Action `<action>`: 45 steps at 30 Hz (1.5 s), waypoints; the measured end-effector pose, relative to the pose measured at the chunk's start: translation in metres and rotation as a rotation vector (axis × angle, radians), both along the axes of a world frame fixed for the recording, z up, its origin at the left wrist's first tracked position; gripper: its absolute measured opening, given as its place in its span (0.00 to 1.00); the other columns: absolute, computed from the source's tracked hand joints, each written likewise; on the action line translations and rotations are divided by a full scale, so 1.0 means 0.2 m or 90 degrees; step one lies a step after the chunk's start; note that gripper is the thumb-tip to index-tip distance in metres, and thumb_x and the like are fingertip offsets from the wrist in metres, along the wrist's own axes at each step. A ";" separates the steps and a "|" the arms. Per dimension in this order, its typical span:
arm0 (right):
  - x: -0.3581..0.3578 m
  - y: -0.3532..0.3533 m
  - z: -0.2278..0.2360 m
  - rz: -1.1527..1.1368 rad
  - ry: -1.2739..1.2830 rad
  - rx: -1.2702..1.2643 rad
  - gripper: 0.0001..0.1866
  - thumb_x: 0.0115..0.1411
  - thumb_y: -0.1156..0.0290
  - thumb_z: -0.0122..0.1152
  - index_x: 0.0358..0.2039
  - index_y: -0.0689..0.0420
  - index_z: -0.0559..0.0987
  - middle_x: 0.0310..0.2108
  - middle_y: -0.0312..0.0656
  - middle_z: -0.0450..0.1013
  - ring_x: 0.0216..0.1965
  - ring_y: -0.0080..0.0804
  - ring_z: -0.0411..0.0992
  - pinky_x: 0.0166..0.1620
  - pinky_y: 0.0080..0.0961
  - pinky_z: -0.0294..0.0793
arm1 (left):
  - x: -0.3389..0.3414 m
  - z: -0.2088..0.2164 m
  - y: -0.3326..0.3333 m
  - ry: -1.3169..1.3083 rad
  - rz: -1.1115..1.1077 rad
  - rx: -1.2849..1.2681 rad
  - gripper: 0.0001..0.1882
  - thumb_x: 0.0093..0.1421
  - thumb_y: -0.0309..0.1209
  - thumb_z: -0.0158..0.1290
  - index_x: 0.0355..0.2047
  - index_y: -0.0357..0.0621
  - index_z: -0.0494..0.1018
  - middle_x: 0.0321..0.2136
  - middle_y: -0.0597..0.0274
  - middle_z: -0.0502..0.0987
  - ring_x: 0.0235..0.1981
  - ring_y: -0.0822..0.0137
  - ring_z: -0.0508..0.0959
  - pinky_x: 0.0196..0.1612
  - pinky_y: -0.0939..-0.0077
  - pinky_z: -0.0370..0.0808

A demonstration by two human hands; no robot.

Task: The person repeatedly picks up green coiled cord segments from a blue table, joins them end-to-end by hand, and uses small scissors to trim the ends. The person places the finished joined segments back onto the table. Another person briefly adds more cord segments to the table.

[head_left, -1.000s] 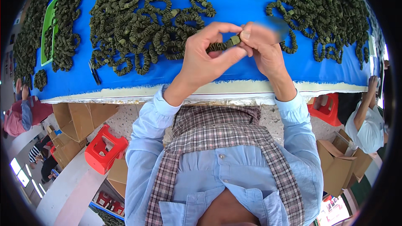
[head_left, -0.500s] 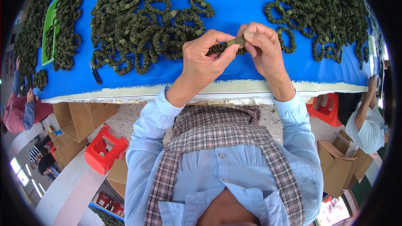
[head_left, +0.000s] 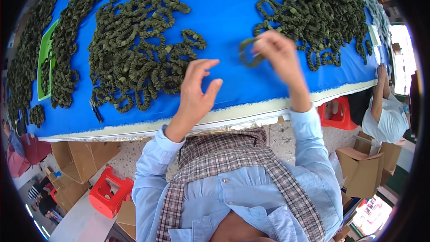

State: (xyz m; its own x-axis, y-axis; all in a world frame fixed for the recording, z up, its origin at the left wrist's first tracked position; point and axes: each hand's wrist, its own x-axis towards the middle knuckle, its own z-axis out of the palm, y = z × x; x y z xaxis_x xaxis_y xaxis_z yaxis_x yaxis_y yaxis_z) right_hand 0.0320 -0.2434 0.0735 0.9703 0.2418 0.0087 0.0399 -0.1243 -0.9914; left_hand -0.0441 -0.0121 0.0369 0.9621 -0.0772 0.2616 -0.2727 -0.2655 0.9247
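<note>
Between thumb and fingers, my right hand [head_left: 280, 54] pinches a dark green scrunchie [head_left: 249, 54], a gathered fabric ring held above the blue cloth; motion blurs it a little. My left hand [head_left: 197, 92] is empty, with thumb and fingers apart, beside the right edge of a large pile of similar green scrunchies [head_left: 139, 49]. Another heap of scrunchies [head_left: 320, 9] lies to the right, just beyond my right hand.
A light green tray [head_left: 43, 62] and small black-handled snips [head_left: 96, 111] lie on the blue-covered table [head_left: 224, 13] at left. Red stools [head_left: 107, 192] and cardboard boxes [head_left: 363, 166] stand below its edge. Co-workers are at the far left and the right [head_left: 386, 116].
My left hand has let go of the scrunchie and drawn away to the left. The right hand alone holds it now, hanging as an open ring. The whole view has shifted and tilted.
</note>
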 end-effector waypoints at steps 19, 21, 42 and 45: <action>0.27 0.49 -0.22 0.079 -0.441 -0.394 0.11 0.52 0.68 0.65 0.34 0.60 0.79 0.35 0.47 0.74 0.41 0.45 0.70 0.46 0.37 0.68 | -0.05 -0.06 0.01 -0.170 -0.066 0.129 0.12 0.48 0.20 0.58 0.36 0.38 0.76 0.38 0.56 0.75 0.44 0.53 0.74 0.46 0.62 0.72; 0.26 0.53 -0.27 0.103 -0.372 -0.392 0.12 0.52 0.68 0.65 0.33 0.62 0.78 0.35 0.48 0.73 0.40 0.44 0.70 0.45 0.36 0.69 | -0.04 0.00 0.05 -0.144 -0.004 0.077 0.10 0.51 0.19 0.57 0.35 0.38 0.76 0.38 0.56 0.75 0.42 0.55 0.76 0.44 0.65 0.73; -0.13 0.41 -0.05 0.131 0.102 0.139 0.09 0.63 0.71 0.58 0.41 0.61 0.74 0.35 0.31 0.72 0.34 0.13 0.66 0.37 0.14 0.67 | 0.05 0.12 0.02 0.215 0.093 -0.564 0.13 0.58 0.19 0.52 0.45 0.36 0.67 0.37 0.60 0.74 0.34 0.78 0.73 0.35 0.86 0.71; -0.12 0.40 -0.08 0.108 0.195 0.272 0.09 0.63 0.71 0.55 0.41 0.61 0.74 0.37 0.34 0.73 0.38 0.16 0.68 0.41 0.16 0.68 | 0.05 0.13 0.01 0.214 0.079 -0.564 0.13 0.59 0.18 0.48 0.46 0.36 0.66 0.38 0.59 0.74 0.36 0.75 0.73 0.40 0.81 0.71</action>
State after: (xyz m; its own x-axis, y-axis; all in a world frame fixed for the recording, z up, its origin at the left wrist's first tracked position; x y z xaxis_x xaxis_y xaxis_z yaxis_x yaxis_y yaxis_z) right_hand 0.0072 -0.1637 0.0572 0.8915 0.4322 -0.1356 -0.2734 0.2748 -0.9218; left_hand -0.0339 -0.0095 0.0621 0.9856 0.1236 -0.1157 0.0270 0.5598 0.8282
